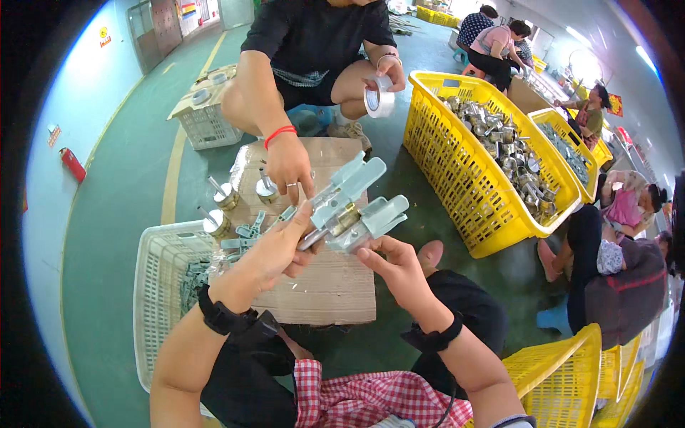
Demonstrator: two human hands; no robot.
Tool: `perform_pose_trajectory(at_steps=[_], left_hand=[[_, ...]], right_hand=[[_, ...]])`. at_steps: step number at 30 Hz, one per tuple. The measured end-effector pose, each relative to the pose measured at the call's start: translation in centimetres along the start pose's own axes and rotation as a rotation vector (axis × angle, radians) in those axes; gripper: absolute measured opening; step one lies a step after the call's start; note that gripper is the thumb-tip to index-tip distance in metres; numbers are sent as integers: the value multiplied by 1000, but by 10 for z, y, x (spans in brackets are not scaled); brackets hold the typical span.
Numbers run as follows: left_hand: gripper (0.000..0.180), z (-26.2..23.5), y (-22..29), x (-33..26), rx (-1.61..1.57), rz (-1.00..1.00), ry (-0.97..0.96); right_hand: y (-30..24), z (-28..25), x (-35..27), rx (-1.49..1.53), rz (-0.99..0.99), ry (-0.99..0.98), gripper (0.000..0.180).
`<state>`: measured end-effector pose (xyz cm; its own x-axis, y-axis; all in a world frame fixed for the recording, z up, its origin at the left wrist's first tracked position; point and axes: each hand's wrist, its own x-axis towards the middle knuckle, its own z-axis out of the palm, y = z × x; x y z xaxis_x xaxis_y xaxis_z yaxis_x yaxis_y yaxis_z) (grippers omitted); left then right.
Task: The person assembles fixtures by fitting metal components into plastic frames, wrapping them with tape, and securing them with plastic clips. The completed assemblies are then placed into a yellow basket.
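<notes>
Your left hand [275, 250] fingers pinch a lock part [341, 217]. Your right hand [396, 265] fingers pinch its grey handles [382, 214] above cardboard [335, 285].

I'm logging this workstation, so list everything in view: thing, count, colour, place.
Handle-and-cylinder assembly: one, grey with brass, held in both hands.
Cardboard sheet: one, brown, on the floor under the hands.
Lock cylinders: three, metal, on the cardboard's far left.
White basket: one, left, holding grey parts.
Yellow crate: one, right, full of metal parts.
Tape roll: one, white, in the facing person's hand.
Fire extinguisher: one, red, left wall.
Left hand: gripping the assembly.
Right hand: supporting it.
</notes>
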<state>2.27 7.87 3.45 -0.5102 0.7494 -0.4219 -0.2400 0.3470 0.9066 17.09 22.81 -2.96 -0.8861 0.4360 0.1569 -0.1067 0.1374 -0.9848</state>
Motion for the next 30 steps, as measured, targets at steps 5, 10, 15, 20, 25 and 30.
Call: perform_pose_trajectory(at_steps=[5, 10, 15, 20, 25, 30], left_hand=[[61, -6, -6, 5, -233, -160, -186], [61, -9, -16, 13, -207, -183, -231], [50, 6, -25, 16, -6, 169, 6], [45, 13, -12, 1, 733, 615, 182], [50, -2, -10, 9, 623, 531, 370], [54, -50, 8, 17, 269, 512, 516]], right_hand=[[2, 2, 1, 66, 81, -28, 16], [9, 4, -2, 12, -34, 14, 16], [-1, 6, -8, -69, -5, 71, 15], [1, 4, -6, -72, -170, 71, 15], [-16, 17, -7, 368, 138, 10, 31], [1, 1, -6, 388, 311, -215, 34]])
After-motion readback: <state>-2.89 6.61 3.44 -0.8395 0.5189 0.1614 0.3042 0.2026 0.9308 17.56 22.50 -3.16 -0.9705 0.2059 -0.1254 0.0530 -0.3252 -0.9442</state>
